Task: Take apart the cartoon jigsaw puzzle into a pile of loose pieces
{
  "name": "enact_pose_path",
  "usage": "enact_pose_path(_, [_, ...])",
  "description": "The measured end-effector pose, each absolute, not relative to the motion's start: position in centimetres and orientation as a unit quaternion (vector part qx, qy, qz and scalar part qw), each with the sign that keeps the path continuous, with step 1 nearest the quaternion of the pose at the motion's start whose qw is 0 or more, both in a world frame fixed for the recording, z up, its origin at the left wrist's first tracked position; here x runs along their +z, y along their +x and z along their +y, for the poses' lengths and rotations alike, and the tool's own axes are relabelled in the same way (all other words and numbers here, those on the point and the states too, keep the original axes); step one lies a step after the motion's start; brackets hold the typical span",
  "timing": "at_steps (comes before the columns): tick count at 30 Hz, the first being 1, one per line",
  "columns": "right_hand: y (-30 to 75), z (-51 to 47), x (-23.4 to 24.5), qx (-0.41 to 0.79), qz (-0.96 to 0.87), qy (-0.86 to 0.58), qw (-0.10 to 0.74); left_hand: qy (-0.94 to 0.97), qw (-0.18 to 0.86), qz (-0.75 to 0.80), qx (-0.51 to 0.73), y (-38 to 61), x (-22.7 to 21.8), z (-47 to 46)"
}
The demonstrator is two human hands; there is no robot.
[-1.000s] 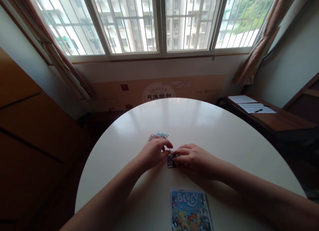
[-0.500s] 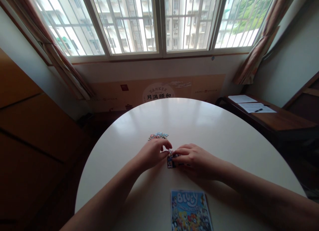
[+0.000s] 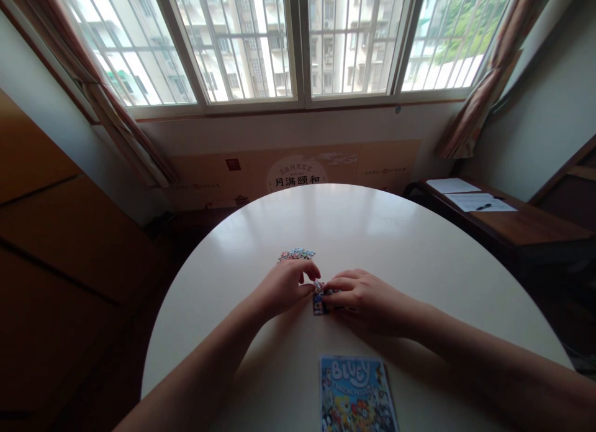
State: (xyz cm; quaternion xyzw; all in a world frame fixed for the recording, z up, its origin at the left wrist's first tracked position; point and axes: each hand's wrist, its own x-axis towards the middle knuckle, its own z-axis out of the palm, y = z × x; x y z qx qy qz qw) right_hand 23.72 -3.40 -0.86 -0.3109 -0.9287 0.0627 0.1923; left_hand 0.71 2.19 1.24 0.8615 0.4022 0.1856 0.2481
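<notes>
Both my hands meet at the middle of a round white table. My left hand has its fingers curled, thumb and forefinger pinched at the left edge of a small joined patch of colourful puzzle pieces. My right hand lies over the right part of that patch, fingers pressed down on it and hiding most of it. A small heap of loose puzzle pieces sits just beyond my left hand. Whether the left pinch holds a separate piece is hidden.
A blue "Bluey" picture card or box lid lies near the table's front edge. To the right stands a dark wooden side desk with papers and a pen. Barred windows and curtains are behind; wooden cabinets are at the left.
Almost nothing moved. My left fingers shifted very slightly at the edge of the joined pieces; my right hand stayed pressed on them.
</notes>
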Motion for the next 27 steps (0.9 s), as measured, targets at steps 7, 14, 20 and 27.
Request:
enact_pose_path(7, [23.74, -3.38, -0.83, 0.064, -0.93, -0.308, 0.19, 0.856, 0.251, 0.417, 0.172, 0.71, 1.4, 2.14])
enact_pose_path(14, [23.76, -3.41, -0.8, 0.065, -0.929, -0.313, 0.185, 0.848, 0.263, 0.43, 0.167, 0.7, 1.39, 2.13])
enact_pose_path(20, [23.62, -3.42, -0.75, 0.066, -0.928, -0.314, 0.189, 0.858, 0.262, 0.402, 0.185, 0.86, 1.38, 1.98])
enact_pose_path(27, [23.63, -3.47, -0.67, 0.062, -0.929, -0.309, 0.193, 0.865, 0.251, 0.395, 0.181, 0.88, 0.87, 2.0])
